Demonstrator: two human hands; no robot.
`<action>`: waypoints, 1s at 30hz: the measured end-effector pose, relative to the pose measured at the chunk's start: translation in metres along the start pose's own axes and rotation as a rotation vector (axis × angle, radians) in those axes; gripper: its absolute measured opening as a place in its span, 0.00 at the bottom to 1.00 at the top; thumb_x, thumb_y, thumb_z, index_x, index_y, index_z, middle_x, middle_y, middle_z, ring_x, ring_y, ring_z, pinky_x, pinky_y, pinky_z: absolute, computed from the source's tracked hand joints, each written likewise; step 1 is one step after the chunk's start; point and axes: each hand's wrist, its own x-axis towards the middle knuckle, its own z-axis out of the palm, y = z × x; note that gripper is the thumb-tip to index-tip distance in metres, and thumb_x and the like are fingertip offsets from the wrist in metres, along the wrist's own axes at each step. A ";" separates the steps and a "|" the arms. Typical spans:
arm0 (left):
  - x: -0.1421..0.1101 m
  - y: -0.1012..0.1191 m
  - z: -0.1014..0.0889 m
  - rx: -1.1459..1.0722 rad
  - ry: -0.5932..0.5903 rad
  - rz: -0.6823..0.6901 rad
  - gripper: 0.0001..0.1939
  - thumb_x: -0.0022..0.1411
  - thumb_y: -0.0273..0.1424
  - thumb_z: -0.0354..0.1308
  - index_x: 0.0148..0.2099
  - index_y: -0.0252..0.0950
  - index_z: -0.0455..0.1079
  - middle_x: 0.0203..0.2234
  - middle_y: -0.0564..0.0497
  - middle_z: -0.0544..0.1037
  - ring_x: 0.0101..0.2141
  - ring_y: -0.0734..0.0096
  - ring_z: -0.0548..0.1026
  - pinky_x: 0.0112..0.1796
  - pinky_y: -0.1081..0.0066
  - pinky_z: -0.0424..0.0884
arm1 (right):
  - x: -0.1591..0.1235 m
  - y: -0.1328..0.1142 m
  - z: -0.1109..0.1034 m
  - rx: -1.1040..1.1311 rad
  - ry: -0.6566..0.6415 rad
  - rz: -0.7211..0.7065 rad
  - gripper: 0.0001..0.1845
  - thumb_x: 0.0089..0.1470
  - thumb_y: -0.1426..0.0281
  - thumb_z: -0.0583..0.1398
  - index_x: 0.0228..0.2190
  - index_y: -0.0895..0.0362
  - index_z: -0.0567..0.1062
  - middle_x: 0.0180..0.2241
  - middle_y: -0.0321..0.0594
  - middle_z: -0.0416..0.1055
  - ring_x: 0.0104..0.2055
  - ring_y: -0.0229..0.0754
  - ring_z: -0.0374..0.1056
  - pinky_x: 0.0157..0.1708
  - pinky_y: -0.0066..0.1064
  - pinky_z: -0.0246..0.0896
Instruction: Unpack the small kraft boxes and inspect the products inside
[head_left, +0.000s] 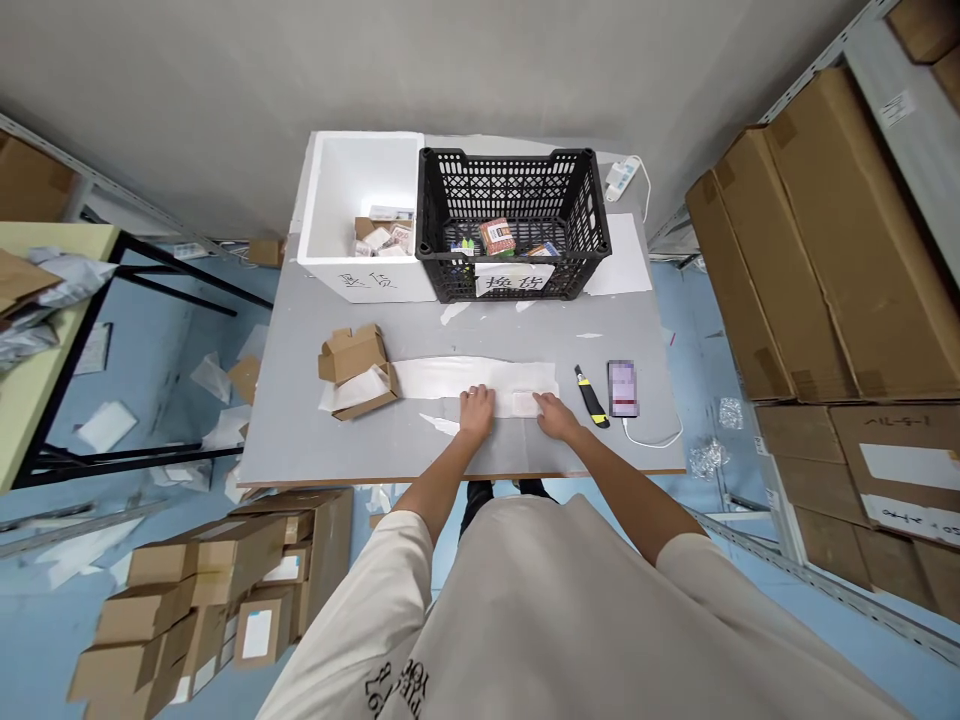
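Note:
A long strip of white wrapping sheet (435,378) lies across the table, its left end reaching the open cardboard box. On its right part rests a small flat, pale pinkish pack (523,404), too small to identify further. My left hand (477,410) lies on the sheet left of the pack, fingers stretched out and apart from it. At the pack's right edge, my right hand (555,415) grips it with its fingertips. The small open cardboard box (358,352) holds some white sheet. Right of my right hand are a black-and-yellow utility knife (592,397) and a phone (623,388) on a cable.
At the back stand a white foam box (367,278) and a black plastic crate (514,278), both holding small packs. A power strip (620,178) sits behind right. Stacked cartons (795,240) line the right shelf; more boxes (217,570) stand on the floor at left.

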 end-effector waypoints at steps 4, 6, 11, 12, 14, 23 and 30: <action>0.007 0.022 -0.008 -0.079 -0.073 0.418 0.21 0.63 0.23 0.49 0.56 0.44 0.65 0.55 0.44 0.67 0.56 0.58 0.65 0.58 0.59 0.58 | -0.001 -0.001 0.001 -0.006 0.014 0.000 0.36 0.59 0.73 0.54 0.67 0.57 0.55 0.69 0.49 0.47 0.66 0.53 0.53 0.59 0.40 0.55; 0.016 0.030 -0.006 -0.098 -0.065 0.405 0.24 0.63 0.22 0.49 0.60 0.42 0.62 0.56 0.43 0.67 0.56 0.59 0.66 0.56 0.61 0.60 | -0.001 0.000 0.000 -0.001 0.012 -0.008 0.37 0.59 0.73 0.54 0.68 0.57 0.54 0.70 0.46 0.45 0.67 0.53 0.51 0.61 0.41 0.53; 0.031 0.030 0.004 -0.079 -0.095 0.191 0.22 0.64 0.26 0.50 0.60 0.37 0.63 0.57 0.40 0.68 0.59 0.56 0.64 0.59 0.58 0.57 | 0.005 0.005 -0.007 0.011 0.010 0.007 0.37 0.58 0.70 0.54 0.68 0.53 0.53 0.68 0.44 0.54 0.65 0.55 0.53 0.61 0.44 0.50; 0.032 0.029 0.006 -0.079 -0.103 0.184 0.20 0.65 0.27 0.50 0.59 0.37 0.64 0.57 0.40 0.68 0.59 0.56 0.64 0.59 0.58 0.56 | 0.007 0.005 -0.009 0.002 0.015 0.020 0.37 0.59 0.70 0.54 0.68 0.53 0.53 0.67 0.44 0.56 0.65 0.56 0.53 0.61 0.47 0.49; 0.033 0.026 0.008 -0.079 -0.104 0.180 0.18 0.67 0.29 0.49 0.58 0.38 0.65 0.58 0.41 0.68 0.60 0.57 0.64 0.59 0.58 0.56 | 0.010 0.006 -0.011 -0.019 0.027 0.039 0.36 0.59 0.68 0.53 0.67 0.53 0.54 0.66 0.46 0.57 0.66 0.58 0.50 0.61 0.50 0.46; 0.042 0.020 0.013 -0.087 -0.055 0.206 0.15 0.68 0.28 0.47 0.52 0.36 0.71 0.52 0.42 0.71 0.54 0.59 0.69 0.55 0.62 0.65 | 0.022 0.011 -0.008 -0.007 0.051 0.042 0.19 0.62 0.61 0.54 0.49 0.55 0.76 0.62 0.48 0.60 0.64 0.54 0.55 0.59 0.46 0.51; 0.042 0.016 0.011 -0.077 -0.092 0.215 0.15 0.68 0.33 0.49 0.48 0.38 0.76 0.58 0.44 0.68 0.57 0.57 0.66 0.59 0.60 0.62 | 0.023 0.022 -0.012 -0.002 0.034 -0.011 0.22 0.65 0.59 0.51 0.33 0.54 0.82 0.62 0.41 0.62 0.62 0.51 0.58 0.59 0.41 0.55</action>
